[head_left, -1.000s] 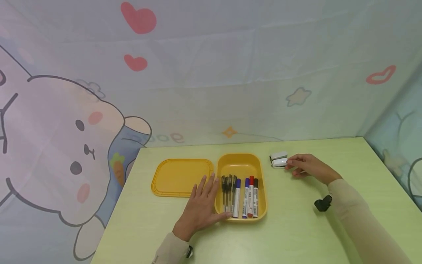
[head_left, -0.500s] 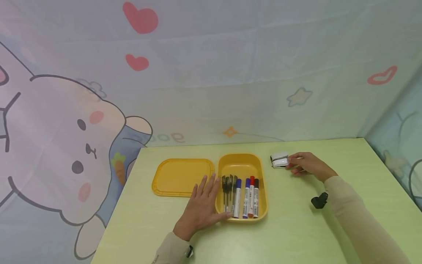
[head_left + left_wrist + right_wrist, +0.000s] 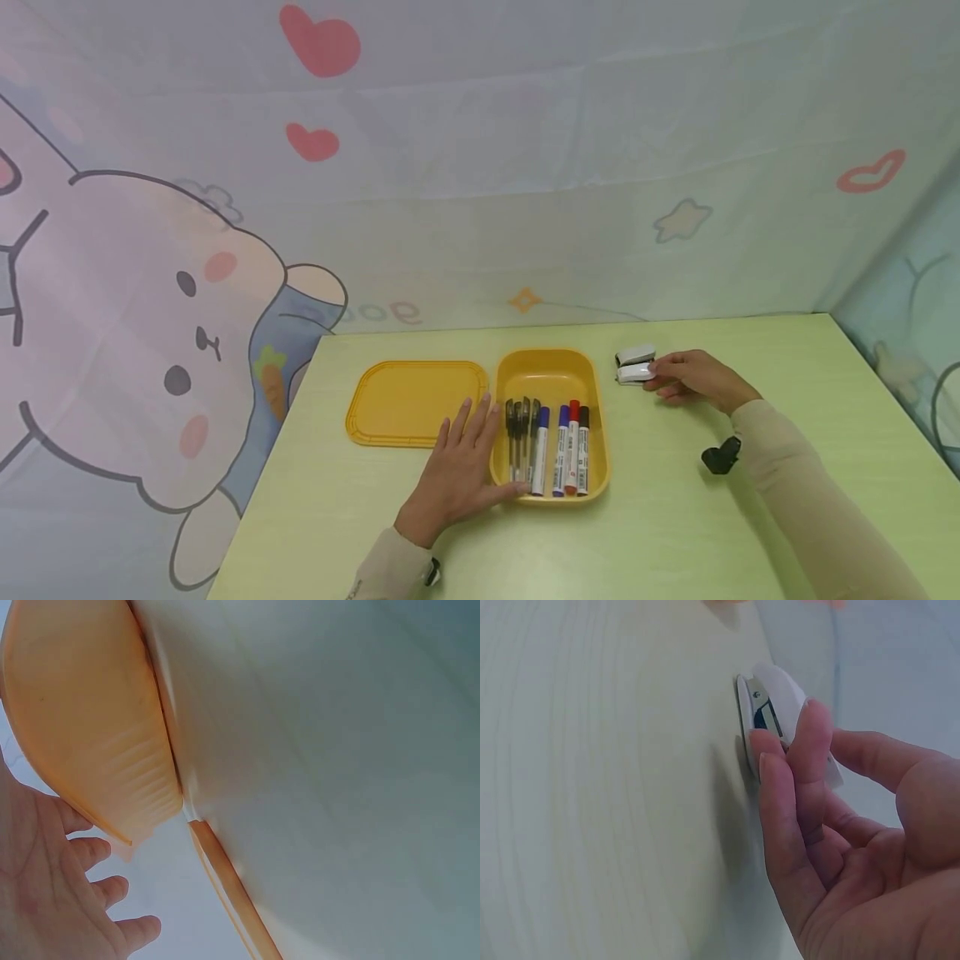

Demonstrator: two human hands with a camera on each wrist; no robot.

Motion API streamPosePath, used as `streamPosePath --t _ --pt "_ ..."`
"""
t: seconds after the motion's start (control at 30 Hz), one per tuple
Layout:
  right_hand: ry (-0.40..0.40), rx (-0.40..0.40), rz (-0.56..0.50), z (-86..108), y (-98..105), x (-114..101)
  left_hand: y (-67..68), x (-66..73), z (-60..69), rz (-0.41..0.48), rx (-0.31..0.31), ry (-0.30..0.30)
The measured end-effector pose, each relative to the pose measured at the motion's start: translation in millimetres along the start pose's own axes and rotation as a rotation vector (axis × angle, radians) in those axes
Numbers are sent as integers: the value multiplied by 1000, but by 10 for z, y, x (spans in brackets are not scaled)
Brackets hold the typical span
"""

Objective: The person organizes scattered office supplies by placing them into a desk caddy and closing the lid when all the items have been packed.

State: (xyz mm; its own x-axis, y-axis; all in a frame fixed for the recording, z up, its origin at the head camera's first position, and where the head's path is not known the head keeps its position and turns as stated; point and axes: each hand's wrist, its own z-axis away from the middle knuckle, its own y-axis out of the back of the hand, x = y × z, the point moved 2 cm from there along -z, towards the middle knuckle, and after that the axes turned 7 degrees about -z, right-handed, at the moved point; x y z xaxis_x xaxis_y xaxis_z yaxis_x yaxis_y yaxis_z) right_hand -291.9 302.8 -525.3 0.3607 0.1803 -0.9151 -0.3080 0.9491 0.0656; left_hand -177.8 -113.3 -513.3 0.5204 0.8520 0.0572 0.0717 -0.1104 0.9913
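My right hand (image 3: 697,379) pinches the end of a small white stapler (image 3: 633,373) between thumb and fingers, right of the yellow box. In the right wrist view the stapler (image 3: 780,694) shows its metal parts between a white top and a thin base. A second, greyish-white stapler (image 3: 636,354) lies just behind it. My left hand (image 3: 457,471) has its fingers spread straight along the left side of the yellow box (image 3: 602,475), its thumb at the near rim. Inside the box lie several black-capped pens (image 3: 517,433) and several white markers (image 3: 561,454) with blue, red and black caps.
A flat yellow lid (image 3: 416,400) lies left of the box, beside the left fingertips. Behind the pale green table (image 3: 675,533) hangs a printed cloth (image 3: 480,167), which also covers the sides.
The white stapler in my right hand has turned slightly, and its near end has shifted a little toward me. My left hand, the box and the pens stay as they were.
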Motion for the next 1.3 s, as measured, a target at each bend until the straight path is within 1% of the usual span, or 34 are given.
streamPosePath --t 0.13,0.47,0.67,0.87,1.1,1.3 --pt "-50 -6 -76 -3 -5 -5 -6 -2 2 -7 -6 4" --pt "-53 -50 -185 20 -28 22 15 4 0 -12 3 -3" --pt "-38 -48 -207 47 -20 41 19 8 -5 -26 4 0" --pt "-10 -39 -174 55 -13 50 10 10 -3 -11 -5 11" --pt "-21 -62 -249 68 -36 83 -4 11 1 -11 7 4" --pt "-18 -73 -283 84 -45 107 4 4 -1 -7 -2 10"
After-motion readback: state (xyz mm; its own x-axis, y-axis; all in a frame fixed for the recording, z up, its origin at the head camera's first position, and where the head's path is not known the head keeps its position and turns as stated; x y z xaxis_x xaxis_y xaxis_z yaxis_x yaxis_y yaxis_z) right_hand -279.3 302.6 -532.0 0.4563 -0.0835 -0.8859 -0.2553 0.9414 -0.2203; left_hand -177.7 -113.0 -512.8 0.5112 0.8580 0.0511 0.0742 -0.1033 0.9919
